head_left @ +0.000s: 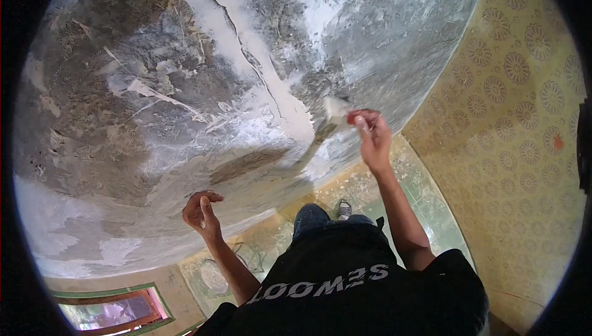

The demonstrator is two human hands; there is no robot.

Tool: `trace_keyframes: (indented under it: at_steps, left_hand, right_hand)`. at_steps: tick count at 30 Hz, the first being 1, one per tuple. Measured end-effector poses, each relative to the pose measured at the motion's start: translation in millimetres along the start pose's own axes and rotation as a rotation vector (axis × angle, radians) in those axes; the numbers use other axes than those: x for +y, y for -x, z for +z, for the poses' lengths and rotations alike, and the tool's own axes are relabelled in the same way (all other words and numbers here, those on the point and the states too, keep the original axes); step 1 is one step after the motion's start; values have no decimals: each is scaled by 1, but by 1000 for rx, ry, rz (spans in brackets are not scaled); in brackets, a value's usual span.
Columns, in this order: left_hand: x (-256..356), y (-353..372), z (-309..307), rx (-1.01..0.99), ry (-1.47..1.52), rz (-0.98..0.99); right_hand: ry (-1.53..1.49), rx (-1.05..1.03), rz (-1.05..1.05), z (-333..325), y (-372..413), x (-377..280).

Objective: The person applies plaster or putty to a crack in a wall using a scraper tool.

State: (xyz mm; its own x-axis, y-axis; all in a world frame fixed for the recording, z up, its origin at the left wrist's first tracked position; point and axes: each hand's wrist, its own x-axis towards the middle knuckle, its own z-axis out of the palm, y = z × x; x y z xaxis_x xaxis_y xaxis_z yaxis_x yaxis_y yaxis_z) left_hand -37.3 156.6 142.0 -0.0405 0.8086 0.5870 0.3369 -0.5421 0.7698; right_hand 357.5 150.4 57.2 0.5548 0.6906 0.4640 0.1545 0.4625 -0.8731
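My right hand (pixel 375 139) grips a putty knife by its red handle, and the pale, slightly blurred blade of the putty knife (pixel 337 108) points left at the wall. Close to that blade, a broad band of whitish filler (pixel 290 111) runs down the patchy grey wall (pixel 246 157), with a dark crack (pixel 237 37) along it. Lower and to the left, my left hand (pixel 202 214) is held near the wall with its fingers loosely curved and the thumb apart. Nothing shows in it, and whitish residue marks its thumb.
On the right stands a yellowish wall (pixel 505 126) with a round flower pattern. Below me lies a greenish tiled floor (pixel 425 203) spattered with pale residue, and a sandalled foot (pixel 344 208) stands there. A green-edged window (pixel 111 311) appears at bottom left.
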Motion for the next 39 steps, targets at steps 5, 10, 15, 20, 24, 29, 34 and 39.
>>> trace_keyframes:
  at_steps: [5,10,15,20,24,29,34,39]
  left_hand:
    - [-3,2,-1,6,16,-9]
    - [-5,3,0,-10,33,-45]
    - [-1,3,-7,-4,14,-11]
    - [-9,11,-9,-2,69,-56]
    - [-13,23,14,-182,109,-286]
    - [-8,30,58,-549,69,-356]
    - [-7,23,84,-671,105,-420]
    - [-30,36,107,-825,163,-385]
  right_hand:
    - [-62,119,69,-7,-7,4]
    - [-17,-112,103,22,26,-3]
    - [-87,-32,83,9,13,-4]
    - [-255,128,192,3,7,-15]
    - [-202,80,236,14,36,-8]
    - [-323,-36,440,35,50,-11]
    - [-124,-202,479,23,42,-38]
    - [-32,-163,263,36,56,-16]
